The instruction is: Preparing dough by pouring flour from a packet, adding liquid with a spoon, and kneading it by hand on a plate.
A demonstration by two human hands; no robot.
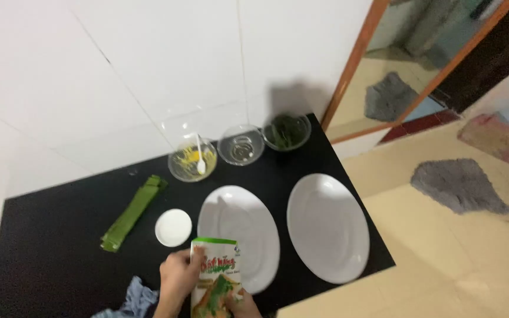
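Observation:
My left hand (177, 278) and my right hand (244, 305) both grip a green and white printed packet (214, 277) near the table's front edge. The packet stands upright in front of a white oval plate (240, 232). A small white dish (173, 227) sits just left of that plate. Only part of each hand shows at the frame's bottom.
On the black table (48, 229): a second white oval plate (327, 227), folded green leaves (132, 213), a glass bowl with yellow bits and a white spoon (192, 160), an empty-looking glass bowl (241, 145), a glass bowl of dark greens (286, 132). Blue cloth (138, 294) at front. Grey mats on the floor to the right.

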